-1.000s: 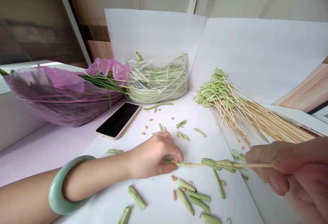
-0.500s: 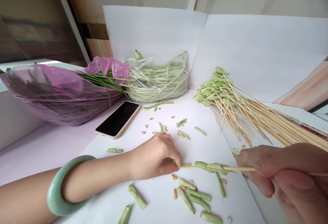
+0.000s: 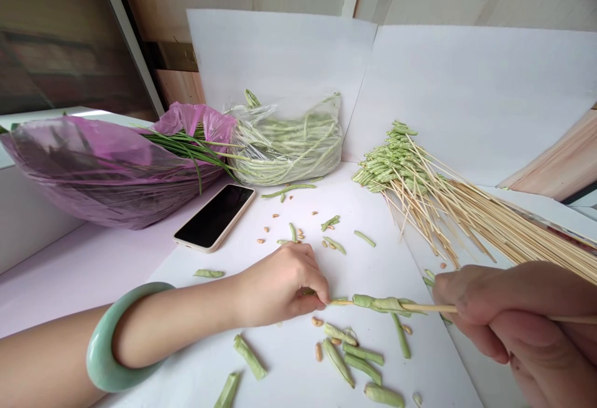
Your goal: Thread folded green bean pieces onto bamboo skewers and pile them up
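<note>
My right hand [image 3: 522,321] grips a thin bamboo skewer [image 3: 426,308], held almost level above the white paper. Around the skewer's left part is a twisted piece of green bean [image 3: 380,303]. At the skewer's left end, my left hand [image 3: 291,283] is closed in a pinch, with a sliver of green beside the fingertips; the exact grip is partly hidden. A pale green bangle [image 3: 105,339] circles my left wrist. Below the skewer lie short bean pieces [image 3: 364,354] and a few tan seeds [image 3: 318,351].
Bean-wrapped skewers [image 3: 396,159] are piled at the right, sticks toward me. Behind stand a clear bag of long beans [image 3: 298,140] and a purple bag [image 3: 107,171] with green stalks. A phone [image 3: 214,216] lies left of centre. White boards [image 3: 466,97] stand at the back.
The skewer and its bean piece have shifted slightly left, and the bean looks turned a little. My right hand's fingers have moved slightly; my left hand is nearly still.
</note>
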Tool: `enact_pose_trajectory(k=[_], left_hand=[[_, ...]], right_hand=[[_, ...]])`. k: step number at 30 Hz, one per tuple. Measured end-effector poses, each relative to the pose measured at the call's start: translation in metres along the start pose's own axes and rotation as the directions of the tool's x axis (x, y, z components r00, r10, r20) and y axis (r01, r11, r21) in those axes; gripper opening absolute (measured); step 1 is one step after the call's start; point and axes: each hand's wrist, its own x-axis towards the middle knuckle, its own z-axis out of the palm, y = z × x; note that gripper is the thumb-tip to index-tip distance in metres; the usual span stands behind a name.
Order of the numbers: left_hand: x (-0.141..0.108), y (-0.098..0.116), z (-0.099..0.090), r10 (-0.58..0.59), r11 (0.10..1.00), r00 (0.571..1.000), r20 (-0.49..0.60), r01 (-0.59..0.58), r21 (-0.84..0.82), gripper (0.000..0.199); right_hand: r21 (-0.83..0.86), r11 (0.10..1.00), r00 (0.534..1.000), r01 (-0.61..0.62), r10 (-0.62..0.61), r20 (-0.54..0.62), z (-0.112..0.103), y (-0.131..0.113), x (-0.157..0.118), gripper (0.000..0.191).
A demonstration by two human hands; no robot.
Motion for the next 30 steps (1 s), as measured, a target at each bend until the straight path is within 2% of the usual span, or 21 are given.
enact_pose_trajectory(k=[2,4,6,8,10,11,17,20,21,23,25,28,30], left_hand=[[0.0,0.0,0.0,0.005,1.0,1.0,0.001,-0.005,0.001,0.013],[0.0,0.0,0.0,0.004,1.0,1.0,0.001,-0.004,0.002,0.014],[0.0,0.0,0.001,0.0,1.0,1.0,-0.001,0.0,0.001,0.014],[0.0,0.0,0.001,-0.007,1.0,1.0,-0.002,0.007,-0.004,0.015],[0.001,0.001,0.001,-0.018,1.0,1.0,0.001,0.018,-0.005,0.015],[0.001,0.001,0.001,-0.022,1.0,1.0,0.002,0.022,-0.005,0.015],[-0.001,0.002,-0.001,-0.055,0.998,0.998,0.003,0.056,-0.027,0.012],[-0.004,0.001,-0.001,-0.114,0.988,0.99,-0.086,0.105,-0.109,0.01],[-0.004,0.001,-0.001,-0.154,0.978,0.977,-0.147,0.13,-0.16,0.009],[-0.003,-0.001,-0.001,-0.262,0.935,0.923,-0.283,0.17,-0.312,0.014],[-0.001,-0.004,-0.001,-0.38,0.845,0.85,-0.364,0.159,-0.511,0.025],[0.003,-0.006,-0.002,-0.491,0.66,0.797,-0.352,0.076,-0.748,0.031],[0.004,-0.006,-0.002,-0.54,0.588,0.769,-0.342,0.054,-0.807,0.028]], right_hand=[[-0.075,0.995,0.99,0.07,-0.06,0.13,0.0,-0.004,0.003,0.022],[-0.096,0.993,0.981,0.072,-0.053,0.188,0.002,-0.006,0.002,0.027],[-0.047,0.999,0.992,0.001,0.006,0.13,0.005,-0.005,-0.001,0.029],[0.066,0.994,0.996,-0.085,0.087,-0.033,0.008,-0.001,-0.006,0.028],[0.177,0.975,0.968,-0.133,0.166,-0.188,0.009,0.004,-0.009,0.03],[0.214,0.965,0.955,-0.149,0.197,-0.224,0.009,0.007,-0.01,0.031],[0.292,0.934,0.916,-0.208,0.29,-0.278,0.008,0.009,-0.007,0.031],[0.256,0.945,0.94,-0.204,0.262,-0.217,0.008,0.004,0.001,0.026],[0.254,0.947,0.948,-0.195,0.248,-0.198,0.008,0.003,0.005,0.022],[0.301,0.938,0.947,-0.174,0.243,-0.209,0.006,0.005,0.014,0.016],[0.411,0.894,0.911,-0.177,0.307,-0.275,0.006,0.01,0.022,0.014],[0.56,0.794,0.836,-0.238,0.46,-0.298,0.008,0.019,0.029,0.018],[0.597,0.753,0.809,-0.275,0.517,-0.281,0.011,0.023,0.029,0.022]])
